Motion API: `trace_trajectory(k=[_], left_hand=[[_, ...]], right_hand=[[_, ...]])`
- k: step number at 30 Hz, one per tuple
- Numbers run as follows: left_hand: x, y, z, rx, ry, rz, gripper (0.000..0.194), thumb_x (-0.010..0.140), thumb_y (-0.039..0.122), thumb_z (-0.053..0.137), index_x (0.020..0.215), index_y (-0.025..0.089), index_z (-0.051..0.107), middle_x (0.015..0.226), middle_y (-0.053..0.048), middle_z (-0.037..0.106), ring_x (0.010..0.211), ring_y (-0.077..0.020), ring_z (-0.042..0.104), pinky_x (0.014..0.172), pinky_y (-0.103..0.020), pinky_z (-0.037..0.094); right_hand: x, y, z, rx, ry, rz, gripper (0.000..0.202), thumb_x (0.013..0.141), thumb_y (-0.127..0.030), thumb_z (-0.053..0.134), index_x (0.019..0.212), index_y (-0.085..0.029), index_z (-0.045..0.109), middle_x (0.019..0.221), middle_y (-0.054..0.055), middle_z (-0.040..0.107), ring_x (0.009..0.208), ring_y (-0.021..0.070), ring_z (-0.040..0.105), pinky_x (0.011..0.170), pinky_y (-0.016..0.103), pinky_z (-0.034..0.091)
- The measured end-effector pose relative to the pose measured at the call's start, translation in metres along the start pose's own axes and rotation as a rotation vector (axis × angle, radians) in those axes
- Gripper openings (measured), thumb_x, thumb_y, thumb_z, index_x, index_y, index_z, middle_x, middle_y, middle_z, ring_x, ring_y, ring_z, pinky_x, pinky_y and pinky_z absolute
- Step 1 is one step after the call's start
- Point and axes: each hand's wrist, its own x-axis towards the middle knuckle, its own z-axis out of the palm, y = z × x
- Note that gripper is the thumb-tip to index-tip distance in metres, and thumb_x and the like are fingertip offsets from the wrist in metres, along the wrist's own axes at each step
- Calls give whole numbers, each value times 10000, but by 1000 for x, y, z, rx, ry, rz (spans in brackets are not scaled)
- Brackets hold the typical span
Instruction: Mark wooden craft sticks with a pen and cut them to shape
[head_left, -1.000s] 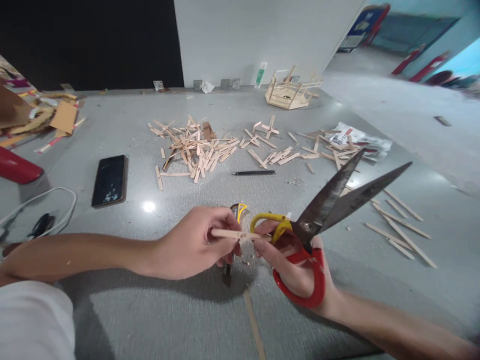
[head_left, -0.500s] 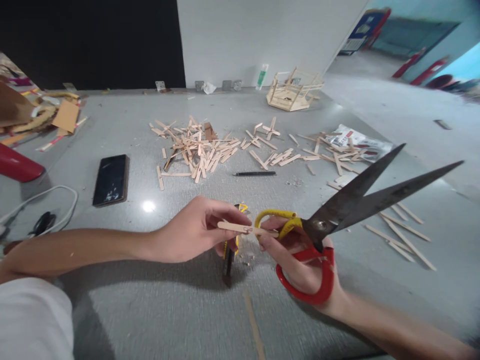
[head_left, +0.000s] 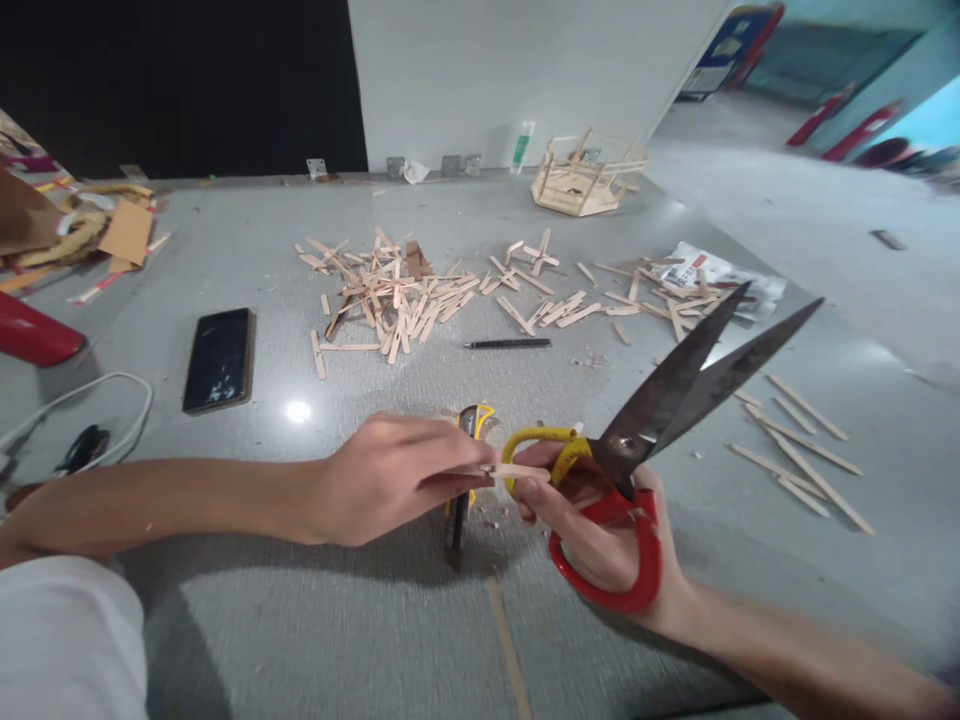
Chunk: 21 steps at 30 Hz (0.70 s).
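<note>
My left hand point(head_left: 394, 475) is closed, its fingertips pinching one end of a short wooden craft stick point(head_left: 523, 472). The other end lies between the thumb and fingers of my right hand point(head_left: 577, 510). Pen marks or a small notch show near the left fingertips, too small to tell which. Large scissors point(head_left: 626, 445) with a yellow and a red handle loop hang on my right hand, their dark blades apart and pointing up to the right. Under my left fingers a yellow and black utility knife point(head_left: 469, 425) lies on the table, partly hidden.
A pile of craft sticks point(head_left: 405, 295) spreads across the mid-table, with a black pen point(head_left: 508, 344) in front. Longer sticks point(head_left: 814, 450) lie at right. A phone point(head_left: 218, 360) and white cable point(head_left: 142, 400) are at left. At the back stands a stick-built frame point(head_left: 581, 185).
My left fingers have slid right along the craft stick and now cover its left part. The scissor blades have swung a little left and closer together.
</note>
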Motion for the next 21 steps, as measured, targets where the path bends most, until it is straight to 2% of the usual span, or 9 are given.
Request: trace_trajectory(k=[3,5,9,12,14,17,19,21], left_hand=[[-5,-4,1,100,16,147,161,1049,222,633,1061,211,794,1020,-81,831,900,-194,800,868,-272,640],[-8,-6,2,143,-6,184,189,1048,226,614,1071,218,802,1043,-92,832,944,-223,806,889,-317,662],[-15,-12,3,87,-22,199,232,1055,231,577,1111,217,802,1107,-130,821,1019,-268,807,909,-375,682],[-16,-16,5,10,-63,158,233,1052,295,582,1086,218,799,1091,-135,819,1009,-284,807,918,-412,687],[-15,-15,6,20,-85,149,259,1065,296,549,1076,207,792,1068,-131,822,996,-266,806,928,-387,683],[-12,-8,7,55,-43,159,263,1085,199,509,1104,185,771,1040,-110,827,945,-203,803,903,-288,660],[-9,-1,6,54,-12,89,211,1079,172,552,1132,176,757,992,-80,828,874,-164,792,850,-230,637],[-6,6,5,3,-12,-39,155,1061,202,621,1125,175,759,935,-52,824,800,-140,776,793,-199,615]], right_hand=[[-1,0,0,-38,-14,6,241,958,-431,754,792,-261,713,616,0,640,503,184,584,484,337,534],[-3,0,-1,-64,-18,-7,247,958,-431,755,784,-261,710,637,11,659,509,186,582,483,343,531],[-6,1,-2,-46,-70,-16,162,968,-405,748,873,-274,762,661,24,688,539,204,615,494,350,548],[-7,2,-2,-36,-72,-26,172,964,-398,750,877,-251,771,660,21,686,523,178,603,475,315,530],[-7,2,-1,-28,-78,-32,191,951,-391,764,855,-226,771,655,19,681,508,151,589,466,282,517],[-6,0,1,31,-73,32,227,962,-397,752,822,-218,753,609,6,647,477,136,578,446,256,523],[-4,-3,2,87,-40,72,281,959,-433,748,777,-222,708,575,-5,630,433,136,570,408,256,525],[-1,-6,3,121,-11,95,349,945,-493,751,733,-232,656,549,-12,623,391,141,555,368,271,522]])
